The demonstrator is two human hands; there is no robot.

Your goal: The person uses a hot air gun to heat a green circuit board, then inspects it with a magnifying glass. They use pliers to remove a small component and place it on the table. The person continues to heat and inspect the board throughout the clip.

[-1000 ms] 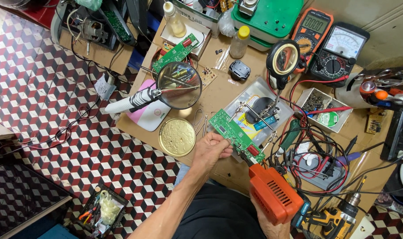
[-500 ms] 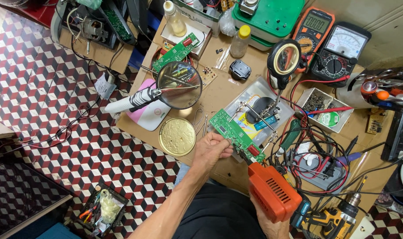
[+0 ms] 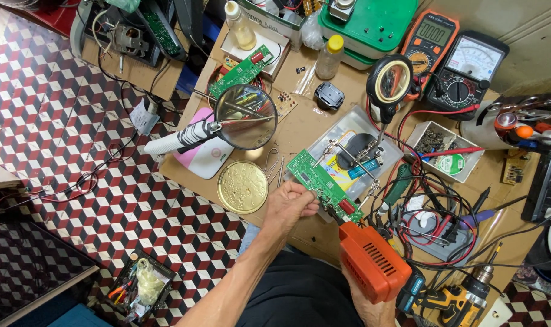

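The left hand (image 3: 287,206) pinches the green board (image 3: 324,186) over the tabletop (image 3: 306,121). The right hand (image 3: 372,309) grips the orange soldering gun (image 3: 372,260), whose tip is at the board.

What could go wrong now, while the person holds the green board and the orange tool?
The left hand grips the green circuit board close to where the orange soldering gun touches, so fingers might get burned. Tangled red and black wires lie beside the gun and could snag it. The right hand is mostly hidden.
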